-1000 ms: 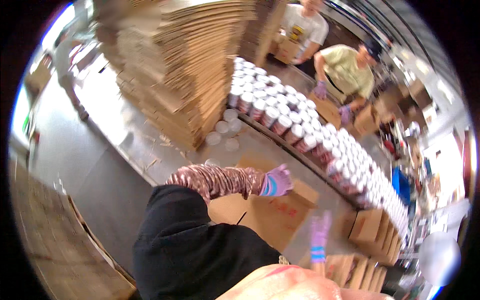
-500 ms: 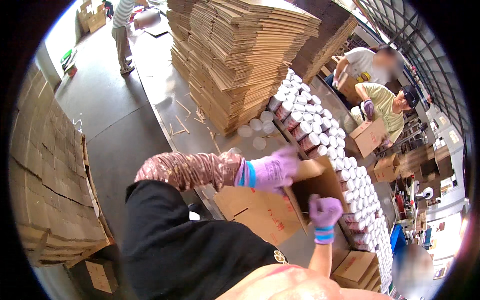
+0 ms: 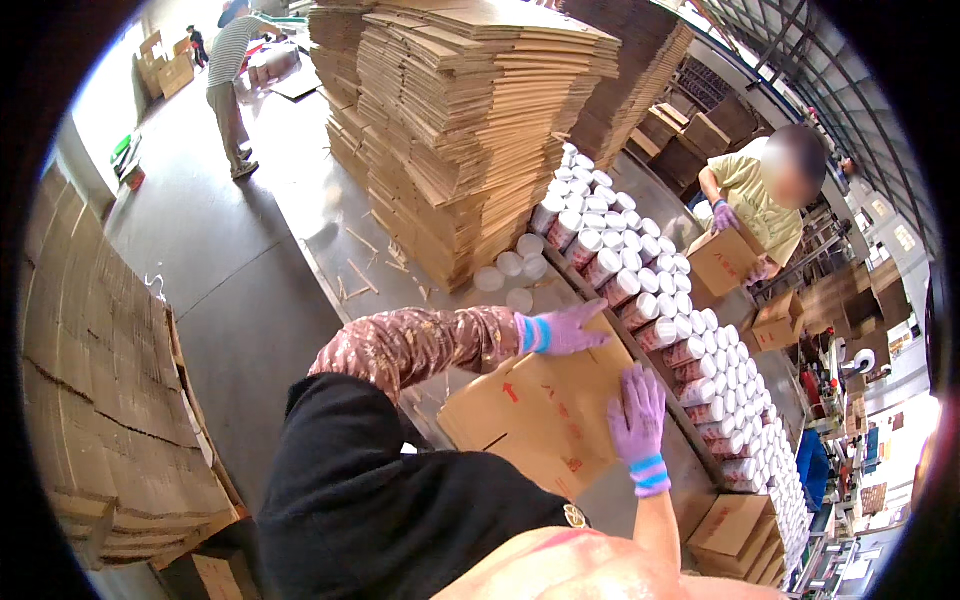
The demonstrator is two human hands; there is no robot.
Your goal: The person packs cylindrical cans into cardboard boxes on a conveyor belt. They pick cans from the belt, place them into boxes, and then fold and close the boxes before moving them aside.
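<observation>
A brown cardboard box (image 3: 535,405) with red print lies in front of me, beside the rows of cans; its open mouth is not visible now. My left hand (image 3: 568,330), in a purple glove with a blue cuff, rests along the box's far edge, fingers stretched out. Gloved the same way, my right hand (image 3: 638,420) lies flat against the box's right edge with its fingers spread. Neither hand wraps round anything. White-lidded cans (image 3: 655,300) stand in packed rows just beyond both hands.
A tall stack of flattened cartons (image 3: 470,130) rises ahead. Loose clear lids (image 3: 510,265) lie at its foot. More stacked cardboard (image 3: 110,370) stands at left, and folded-open boxes (image 3: 735,535) at lower right. Across the cans, a co-worker (image 3: 755,200) handles another carton (image 3: 725,260).
The box's dark open mouth has gone from sight, and its printed face now lies under my hands. My left hand has come to its far edge; my right hand has flattened from a curled shape.
</observation>
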